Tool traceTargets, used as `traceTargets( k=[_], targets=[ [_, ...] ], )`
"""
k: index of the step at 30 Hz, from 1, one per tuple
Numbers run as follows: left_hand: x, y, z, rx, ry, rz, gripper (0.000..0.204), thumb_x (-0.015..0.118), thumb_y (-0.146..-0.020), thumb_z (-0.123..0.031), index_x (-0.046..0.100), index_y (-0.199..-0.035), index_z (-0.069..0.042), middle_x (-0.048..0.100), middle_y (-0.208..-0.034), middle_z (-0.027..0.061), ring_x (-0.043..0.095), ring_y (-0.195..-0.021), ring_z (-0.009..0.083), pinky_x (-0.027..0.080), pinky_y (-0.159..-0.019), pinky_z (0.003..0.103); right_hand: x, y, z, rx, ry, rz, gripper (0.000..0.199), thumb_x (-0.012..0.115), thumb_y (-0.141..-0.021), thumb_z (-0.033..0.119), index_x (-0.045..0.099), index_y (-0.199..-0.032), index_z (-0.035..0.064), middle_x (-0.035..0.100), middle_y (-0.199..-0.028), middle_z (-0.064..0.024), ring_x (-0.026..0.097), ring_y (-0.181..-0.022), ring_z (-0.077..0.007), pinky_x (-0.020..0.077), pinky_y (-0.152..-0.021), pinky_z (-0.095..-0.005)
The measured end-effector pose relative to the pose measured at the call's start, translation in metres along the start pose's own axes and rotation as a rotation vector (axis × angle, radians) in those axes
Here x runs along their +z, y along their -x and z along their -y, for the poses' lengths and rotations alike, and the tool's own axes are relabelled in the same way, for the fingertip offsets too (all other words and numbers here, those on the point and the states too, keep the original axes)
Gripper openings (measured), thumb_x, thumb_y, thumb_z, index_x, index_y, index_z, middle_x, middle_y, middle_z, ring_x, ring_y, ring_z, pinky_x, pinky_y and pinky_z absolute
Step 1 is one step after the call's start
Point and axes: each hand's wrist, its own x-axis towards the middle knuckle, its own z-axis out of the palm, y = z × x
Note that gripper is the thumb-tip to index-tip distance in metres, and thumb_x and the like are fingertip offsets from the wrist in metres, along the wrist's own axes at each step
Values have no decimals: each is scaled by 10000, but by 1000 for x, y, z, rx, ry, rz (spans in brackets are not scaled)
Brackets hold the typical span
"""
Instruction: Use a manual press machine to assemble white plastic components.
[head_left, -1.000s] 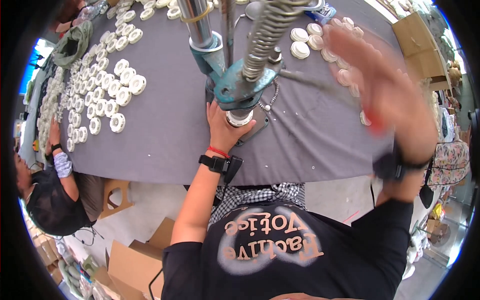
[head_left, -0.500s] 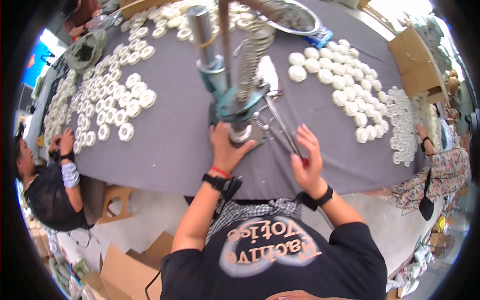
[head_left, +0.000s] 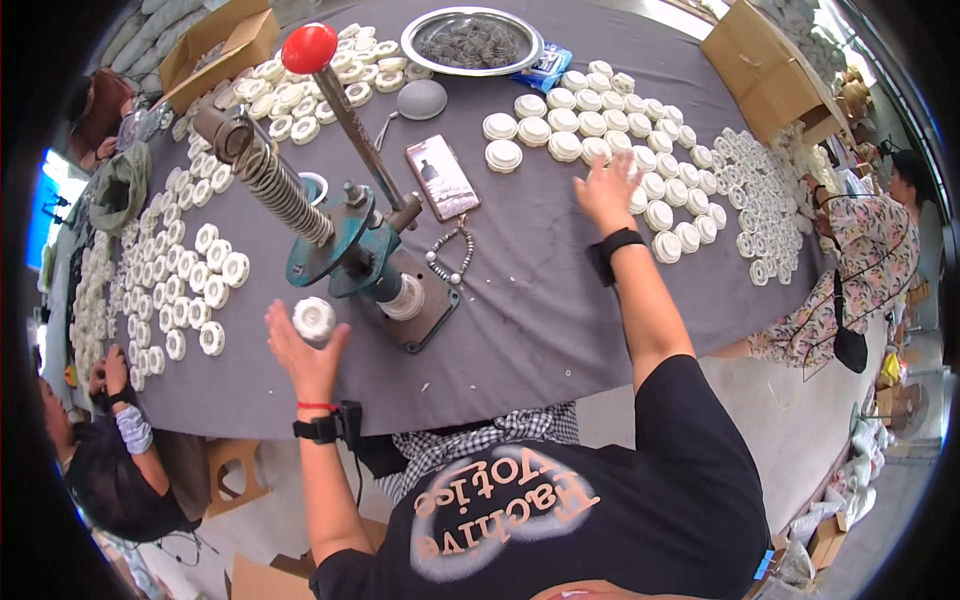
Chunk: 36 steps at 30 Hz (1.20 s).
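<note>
A teal hand press (head_left: 345,240) with a coil spring stands on the table, its lever (head_left: 350,115) raised and topped by a red ball knob (head_left: 309,48). Under its head sits a white ring-shaped part (head_left: 404,298). Left of the press base, my left hand (head_left: 306,358) has thumb and fingers around a round white ribbed plastic part (head_left: 314,318). My right hand (head_left: 606,195) reaches with outstretched fingers to the near edge of a group of white round two-tier parts (head_left: 590,124); its fingertips overlap some of them.
Rows of white rings (head_left: 205,265) lie left. Beyond the press are a phone (head_left: 443,180) with a beaded strap and a metal bowl (head_left: 470,42) of dark springs. Clear rings (head_left: 765,210) and a cardboard box (head_left: 770,75) are right. One co-worker (head_left: 125,460) sits left, another (head_left: 850,260) right.
The lever has swung up from its lowered position. My left hand has moved left, off the press, with a white part. My right hand has left the lever knob for the parts on the right.
</note>
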Motion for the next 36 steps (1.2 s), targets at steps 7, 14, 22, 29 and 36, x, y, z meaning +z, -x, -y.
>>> traceTargets(
  k=[7,14,22,29,36],
  targets=[
    [7,39,-51,-21,227,88,657,723,-795,-334,470,-1301,1,493,-1333,167,416,-1283,341,267,-1091,493,-36,142,45,-540,-506,22,539,637,-847,161,448,-1319,-20,518,-1217,-246,500,-1145,-380,422,-965,-415],
    [0,46,-124,-32,456,133,872,795,-673,-438,433,-1324,14,523,-1284,165,455,-1221,347,285,-1077,487,-89,204,147,329,-2034,1139,411,392,-1009,353,532,-1157,-4,631,-994,-106,654,-825,-195,576,-695,-338],
    [36,-3,-77,-32,458,154,678,813,-646,-383,553,-1126,19,581,-1133,156,497,-1135,367,344,-974,483,-86,159,199,17,-1552,1005,451,344,-1006,443,503,-1114,35,621,-728,-100,613,-511,-169,493,-407,-287],
    [60,-9,-63,-46,390,218,633,829,-601,-441,536,-979,-25,570,-1070,137,443,-1234,370,282,-1039,540,-110,103,154,-112,-1406,500,353,470,-981,276,513,-1173,-16,656,-809,-110,610,-585,-154,494,-557,-290],
    [69,-6,-75,-71,448,92,681,826,-616,-476,528,-1045,-39,545,-1131,118,386,-1302,356,233,-1049,611,-317,-8,227,-442,-1373,-785,248,551,-793,52,585,-1023,-33,614,-864,-177,620,-787,-269,500,-684,-339]
  ],
)
